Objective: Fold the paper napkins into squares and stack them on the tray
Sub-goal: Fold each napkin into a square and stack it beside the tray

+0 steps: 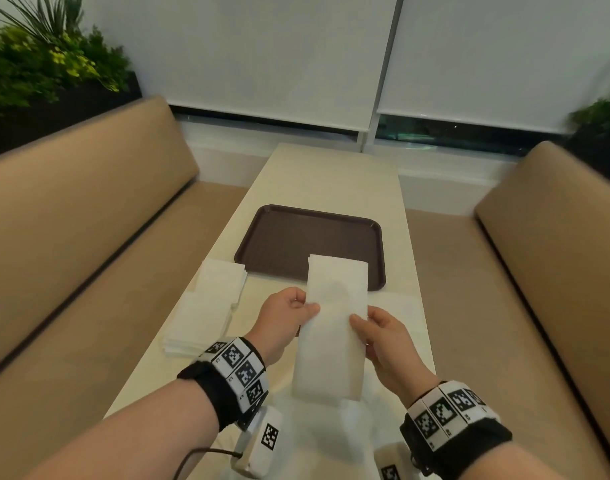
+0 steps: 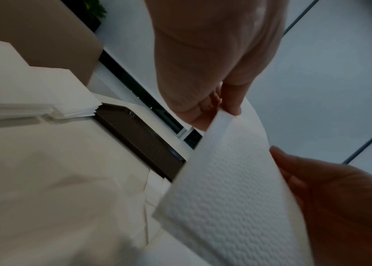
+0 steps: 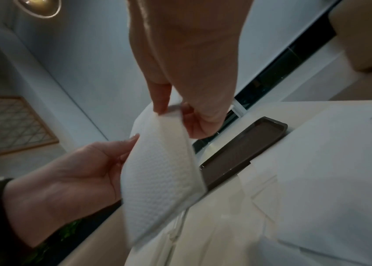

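Held napkin (image 1: 333,327) hides the tray's (image 1: 279,237) near-right rim and the right hand's (image 1: 383,344) fingertips; left wrist view crops the napkin's lower end, its near table (image 2: 44,180) blurred.

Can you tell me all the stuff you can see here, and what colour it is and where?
held napkin: one, white, long strip, in the air above the table's near half
napkin pile: one, white, table's left side
flat napkin: one, white, table's right side
tray: one, dark brown, table middle, nothing lying in it
table: one, cream
benches: two, tan, either side
plants: green, far corners
blinds: white, over the window
left hand: pinches napkin's left edge
right hand: pinches its right edge
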A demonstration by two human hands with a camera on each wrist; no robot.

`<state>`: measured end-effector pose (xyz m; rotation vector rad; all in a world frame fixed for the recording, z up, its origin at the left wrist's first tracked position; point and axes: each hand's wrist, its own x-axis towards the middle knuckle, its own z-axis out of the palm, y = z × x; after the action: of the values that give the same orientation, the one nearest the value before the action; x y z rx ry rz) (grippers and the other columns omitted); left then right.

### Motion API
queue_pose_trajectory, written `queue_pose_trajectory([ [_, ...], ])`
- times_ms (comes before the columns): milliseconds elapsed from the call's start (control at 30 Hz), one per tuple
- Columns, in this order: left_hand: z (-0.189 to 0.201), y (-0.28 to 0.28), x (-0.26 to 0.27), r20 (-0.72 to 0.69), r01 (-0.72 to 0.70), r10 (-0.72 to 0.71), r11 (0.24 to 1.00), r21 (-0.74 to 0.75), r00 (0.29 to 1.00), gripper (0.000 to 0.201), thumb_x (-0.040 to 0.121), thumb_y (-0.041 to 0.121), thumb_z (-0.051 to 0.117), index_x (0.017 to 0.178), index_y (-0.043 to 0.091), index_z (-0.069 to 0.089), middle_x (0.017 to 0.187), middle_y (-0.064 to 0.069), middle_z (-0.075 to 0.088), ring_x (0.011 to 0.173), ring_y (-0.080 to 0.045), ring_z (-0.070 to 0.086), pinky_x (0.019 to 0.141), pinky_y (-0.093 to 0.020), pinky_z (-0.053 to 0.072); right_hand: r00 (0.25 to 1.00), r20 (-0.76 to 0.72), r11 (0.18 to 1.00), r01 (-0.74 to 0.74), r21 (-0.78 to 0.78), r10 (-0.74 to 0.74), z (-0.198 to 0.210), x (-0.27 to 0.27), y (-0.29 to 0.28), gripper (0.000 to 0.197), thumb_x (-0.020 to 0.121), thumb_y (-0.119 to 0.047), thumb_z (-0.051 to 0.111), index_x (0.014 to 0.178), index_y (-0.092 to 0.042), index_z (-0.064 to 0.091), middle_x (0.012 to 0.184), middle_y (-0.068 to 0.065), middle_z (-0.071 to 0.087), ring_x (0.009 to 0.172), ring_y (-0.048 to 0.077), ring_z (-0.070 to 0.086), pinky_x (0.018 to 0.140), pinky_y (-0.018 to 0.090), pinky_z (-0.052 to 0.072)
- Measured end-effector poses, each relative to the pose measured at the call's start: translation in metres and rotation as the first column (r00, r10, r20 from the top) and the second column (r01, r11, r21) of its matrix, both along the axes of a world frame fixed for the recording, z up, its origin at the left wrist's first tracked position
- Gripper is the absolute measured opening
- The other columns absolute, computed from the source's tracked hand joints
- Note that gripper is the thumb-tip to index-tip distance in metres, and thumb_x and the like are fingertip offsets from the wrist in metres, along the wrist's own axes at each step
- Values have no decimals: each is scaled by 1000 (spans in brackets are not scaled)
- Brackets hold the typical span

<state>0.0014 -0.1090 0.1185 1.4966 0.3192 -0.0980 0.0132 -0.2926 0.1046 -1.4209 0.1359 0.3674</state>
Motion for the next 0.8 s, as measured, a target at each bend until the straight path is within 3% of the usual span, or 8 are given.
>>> queue_pose_trajectory([
  [100, -1, 2, 1, -29, -11, 10, 999, -49, 1000, 6, 89, 6, 63, 85, 7, 59, 76, -6, 69, 68, -18, 63, 64, -30, 51, 1000, -2, 1000, -30, 6, 30, 3, 0, 0, 17, 92, -6, 58, 107, -3, 66, 102, 13, 72, 91, 28, 68, 77, 37, 55],
  [233, 1, 3, 3, -59, -16, 13, 998, -61, 998, 13, 87, 5, 66, 77, 8, 58, 79, -8, 69, 68, -19, 64, 60, -28, 52, 993, 53, 986, 113, -122, -107, 0, 3, 2, 8, 90, -10, 63, 94, -6, 68, 86, 12, 70, 79, 25, 63, 75, 40, 52],
  [367, -1, 2, 2, -47, -71, 74, 995, 65, 996, 25, 81, 4, 71, 65, 10, 53, 76, -12, 64, 70, -24, 61, 64, -32, 54, 963, 186, 911, 250, -328, -197, 4, 2, 4, 8, 87, -17, 66, 82, -17, 72, 77, 3, 72, 75, 19, 65, 73, 35, 57],
  [467, -5, 0, -2, -59, -102, 107, 991, 89, 992, 28, 80, 4, 73, 64, 10, 50, 74, -13, 61, 69, -24, 60, 67, -36, 54, 936, 328, 832, 279, -480, -125, 8, -1, 5, 14, 89, -21, 63, 80, -20, 75, 79, -8, 71, 81, 12, 64, 73, 25, 50],
  [600, -11, -1, -6, -106, -159, 164, 986, 56, 981, 30, 81, 3, 72, 64, 11, 48, 71, -10, 55, 65, -22, 57, 59, -30, 52, 895, 436, 709, 245, -662, 97, 9, -7, 7, 15, 92, -24, 59, 92, -23, 74, 91, -12, 69, 88, 9, 60, 83, 26, 48],
  [667, -11, 1, -8, -123, -155, 155, 988, 9, 980, 30, 83, 4, 69, 64, 11, 47, 69, -8, 56, 61, -19, 57, 53, -26, 49, 880, 462, 740, 237, -629, 111, 12, -9, 10, 13, 91, -20, 60, 86, -22, 72, 84, -11, 68, 80, 7, 59, 75, 22, 47],
  [733, -11, 7, -10, -144, -138, 125, 987, -81, 982, 27, 87, 6, 66, 67, 12, 49, 68, -5, 59, 58, -15, 57, 49, -22, 46, 926, 373, 852, 150, -503, 58, 16, -8, 13, 12, 89, -14, 62, 81, -19, 69, 75, -7, 67, 70, 8, 58, 68, 20, 46],
  [800, -12, 13, -11, -158, -119, 94, 981, -152, 983, 13, 91, 10, 62, 79, 11, 57, 77, -4, 64, 65, -15, 60, 58, -24, 50, 975, 218, 931, 45, -361, 37, 21, -8, 15, 13, 88, -9, 63, 77, -13, 69, 72, -2, 66, 68, 12, 57, 66, 25, 48],
])
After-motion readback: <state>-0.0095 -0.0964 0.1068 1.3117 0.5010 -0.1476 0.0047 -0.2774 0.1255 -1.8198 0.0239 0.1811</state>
